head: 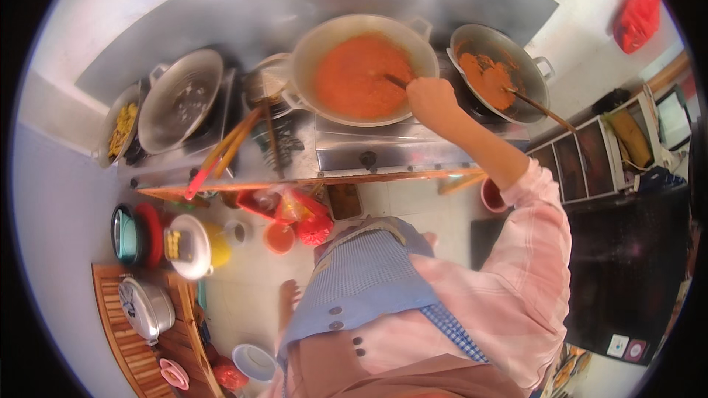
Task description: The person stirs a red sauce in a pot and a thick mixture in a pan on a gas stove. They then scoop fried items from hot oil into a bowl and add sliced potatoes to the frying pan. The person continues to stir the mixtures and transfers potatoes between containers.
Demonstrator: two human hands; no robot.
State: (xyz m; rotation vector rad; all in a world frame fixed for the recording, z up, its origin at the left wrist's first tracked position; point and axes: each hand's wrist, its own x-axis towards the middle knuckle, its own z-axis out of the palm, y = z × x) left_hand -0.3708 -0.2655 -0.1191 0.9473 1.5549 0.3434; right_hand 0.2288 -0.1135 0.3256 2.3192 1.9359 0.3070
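My right hand (433, 100) grips the dark handle of a stirring utensil (396, 81), whose far end is sunk in orange-red sauce (359, 74). That sauce fills the bottom of a large two-handled metal wok (303, 47) on the stove. To the right, a smaller wok (531, 106) contains thick orange paste (487, 80), with a wooden-handled spatula (545, 109) leaning across its rim. Left of my hand, wooden-handled utensils (235, 138), one with a red end, jut over the counter's front edge. My left hand is out of view.
A wok of bubbling liquid (160, 116) and a pan of yellow food pieces (121, 130) stand at left. A stove knob (368, 160) faces me. On the floor are a lidded yellow bucket (220, 246) and a red basket (257, 204). A black cabinet-like surface (619, 265) stands right.
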